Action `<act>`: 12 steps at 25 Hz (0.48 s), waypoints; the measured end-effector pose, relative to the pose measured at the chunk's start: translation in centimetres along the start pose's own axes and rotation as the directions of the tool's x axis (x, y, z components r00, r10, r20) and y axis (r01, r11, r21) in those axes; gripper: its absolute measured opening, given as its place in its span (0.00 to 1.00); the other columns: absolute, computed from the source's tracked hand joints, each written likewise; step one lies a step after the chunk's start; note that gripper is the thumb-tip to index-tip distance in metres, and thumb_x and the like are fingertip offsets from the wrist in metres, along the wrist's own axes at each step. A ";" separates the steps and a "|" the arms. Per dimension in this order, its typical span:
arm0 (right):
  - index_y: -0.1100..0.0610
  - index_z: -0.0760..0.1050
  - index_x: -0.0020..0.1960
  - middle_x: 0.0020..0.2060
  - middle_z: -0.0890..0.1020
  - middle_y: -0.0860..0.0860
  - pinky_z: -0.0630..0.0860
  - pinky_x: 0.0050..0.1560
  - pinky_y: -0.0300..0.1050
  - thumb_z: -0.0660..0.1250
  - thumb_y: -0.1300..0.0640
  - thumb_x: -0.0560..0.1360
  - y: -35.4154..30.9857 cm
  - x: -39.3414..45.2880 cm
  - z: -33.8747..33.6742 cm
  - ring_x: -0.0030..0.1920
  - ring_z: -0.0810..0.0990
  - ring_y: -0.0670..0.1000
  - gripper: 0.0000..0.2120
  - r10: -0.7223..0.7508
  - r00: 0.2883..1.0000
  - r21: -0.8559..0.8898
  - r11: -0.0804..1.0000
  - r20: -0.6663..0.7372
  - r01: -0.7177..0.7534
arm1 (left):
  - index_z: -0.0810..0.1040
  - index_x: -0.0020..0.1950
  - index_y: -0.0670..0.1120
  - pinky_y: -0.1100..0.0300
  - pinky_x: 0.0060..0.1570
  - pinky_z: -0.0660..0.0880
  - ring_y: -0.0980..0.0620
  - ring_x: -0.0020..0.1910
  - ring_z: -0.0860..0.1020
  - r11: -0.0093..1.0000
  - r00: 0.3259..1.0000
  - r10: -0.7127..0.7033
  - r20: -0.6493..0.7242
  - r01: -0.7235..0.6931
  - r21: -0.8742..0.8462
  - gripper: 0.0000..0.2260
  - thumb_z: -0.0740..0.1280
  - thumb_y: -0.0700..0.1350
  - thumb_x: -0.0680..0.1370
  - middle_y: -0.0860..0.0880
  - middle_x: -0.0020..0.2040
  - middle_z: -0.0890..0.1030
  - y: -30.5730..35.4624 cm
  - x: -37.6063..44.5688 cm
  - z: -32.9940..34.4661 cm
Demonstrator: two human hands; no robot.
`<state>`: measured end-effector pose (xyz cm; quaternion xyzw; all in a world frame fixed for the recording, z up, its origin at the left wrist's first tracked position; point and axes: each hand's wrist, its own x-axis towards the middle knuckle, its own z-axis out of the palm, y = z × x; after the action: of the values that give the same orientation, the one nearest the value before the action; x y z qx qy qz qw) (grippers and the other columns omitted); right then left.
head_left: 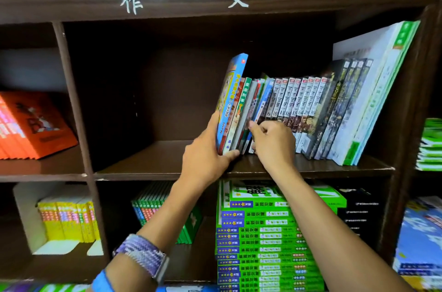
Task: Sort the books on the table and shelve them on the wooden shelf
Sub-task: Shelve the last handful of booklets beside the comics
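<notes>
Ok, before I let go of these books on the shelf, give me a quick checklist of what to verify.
1. Left hand bracing the blue book at the row's end: ok.
2. Right hand fingers on the thin books' spines: ok.
3. Row upright: not ok, it leans right.
4. Free room left of the row on the wooden shelf: ok.
5. Bookend in this compartment: cannot tell, none visible.

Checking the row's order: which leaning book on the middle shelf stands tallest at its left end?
The blue-spined book, gripped by the left hand; it overtops its neighbours.
</notes>
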<state>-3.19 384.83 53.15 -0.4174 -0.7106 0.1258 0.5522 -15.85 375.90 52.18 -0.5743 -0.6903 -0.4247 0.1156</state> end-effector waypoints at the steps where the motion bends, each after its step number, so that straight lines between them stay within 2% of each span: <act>1: 0.59 0.73 0.31 0.29 0.81 0.55 0.76 0.35 0.51 0.65 0.45 0.80 -0.1 0.3 0.1 0.35 0.81 0.60 0.25 0.013 1.000 -0.036 0.999 -0.013 -0.013 | 0.50 0.78 0.65 0.52 0.59 0.74 0.46 0.61 0.80 1.000 0.999 -0.016 0.031 0.016 -0.004 0.44 0.75 0.59 0.71 0.55 0.65 0.81 -0.5 0.3 -0.4; 3: 0.56 0.72 0.36 0.33 0.79 0.50 0.66 0.34 0.48 0.66 0.48 0.80 -0.3 0.2 0.3 0.38 0.79 0.58 0.18 -0.017 0.999 -0.064 0.998 -0.042 0.014 | 0.51 0.78 0.64 0.51 0.59 0.76 0.46 0.59 0.81 1.000 0.999 -0.027 0.046 0.026 0.016 0.44 0.75 0.59 0.71 0.54 0.61 0.83 -0.8 0.7 -0.7; 4: 0.55 0.72 0.41 0.37 0.78 0.49 0.64 0.36 0.47 0.67 0.49 0.80 -0.5 -0.1 0.3 0.40 0.78 0.57 0.13 -0.074 0.995 -0.059 0.996 -0.073 0.070 | 0.52 0.79 0.64 0.51 0.58 0.76 0.45 0.59 0.81 0.999 0.999 -0.021 0.035 0.020 0.030 0.45 0.76 0.59 0.70 0.53 0.60 0.84 -0.7 0.9 -0.6; 5: 0.55 0.72 0.47 0.43 0.78 0.50 0.66 0.39 0.47 0.67 0.51 0.80 -0.8 -0.6 0.3 0.44 0.77 0.56 0.08 -0.144 0.983 -0.047 0.989 -0.113 0.139 | 0.51 0.79 0.63 0.51 0.57 0.77 0.44 0.58 0.81 0.999 1.000 -0.015 0.022 0.014 0.036 0.45 0.76 0.59 0.70 0.52 0.60 0.84 -0.5 0.9 -0.6; 6: 0.56 0.73 0.53 0.50 0.79 0.53 0.71 0.45 0.49 0.67 0.53 0.79 -0.8 -1.1 0.4 0.50 0.78 0.57 0.08 -0.214 0.965 -0.044 0.977 -0.149 0.209 | 0.51 0.80 0.63 0.51 0.57 0.77 0.44 0.58 0.81 0.999 1.000 -0.011 0.013 0.010 0.036 0.46 0.76 0.59 0.70 0.52 0.59 0.84 -0.4 1.0 -0.5; 7: 0.58 0.73 0.61 0.59 0.78 0.55 0.74 0.54 0.52 0.67 0.53 0.79 -0.8 -1.4 0.6 0.58 0.76 0.58 0.13 -0.263 0.952 -0.075 0.964 -0.158 0.254 | 0.51 0.80 0.62 0.51 0.57 0.77 0.44 0.58 0.81 0.999 1.000 -0.005 0.011 0.005 0.034 0.46 0.76 0.59 0.70 0.52 0.60 0.84 -0.4 1.0 -0.3; 9: 0.59 0.67 0.74 0.74 0.70 0.58 0.66 0.72 0.56 0.64 0.51 0.81 -0.7 -1.6 1.0 0.74 0.66 0.59 0.24 -0.269 0.959 -0.169 0.953 -0.092 0.251 | 0.50 0.80 0.62 0.51 0.59 0.76 0.45 0.59 0.81 0.999 0.999 0.005 0.053 -0.007 0.034 0.45 0.75 0.58 0.72 0.52 0.61 0.83 -0.8 1.1 -0.5; 10: 0.58 0.62 0.78 0.78 0.65 0.58 0.62 0.76 0.57 0.63 0.49 0.81 -0.8 -1.8 1.0 0.77 0.62 0.58 0.28 -0.252 0.966 -0.188 0.953 -0.066 0.235 | 0.50 0.79 0.63 0.51 0.59 0.76 0.47 0.58 0.81 1.000 0.996 0.003 0.094 -0.005 0.019 0.42 0.73 0.56 0.73 0.54 0.62 0.83 -1.1 1.1 -0.9; 12: 0.59 0.57 0.80 0.78 0.64 0.58 0.61 0.77 0.58 0.64 0.50 0.80 -0.9 -1.9 0.9 0.78 0.60 0.58 0.32 -0.244 0.965 -0.134 0.964 -0.092 0.231 | 0.55 0.76 0.67 0.54 0.56 0.76 0.54 0.50 0.82 0.999 0.987 -0.003 0.160 0.011 -0.052 0.37 0.71 0.52 0.74 0.59 0.60 0.82 -1.6 0.9 -1.6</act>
<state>-4.28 383.12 52.13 -0.3682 -0.7311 -0.0079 0.5744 -18.08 375.43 53.06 -0.6069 -0.6879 -0.3956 0.0432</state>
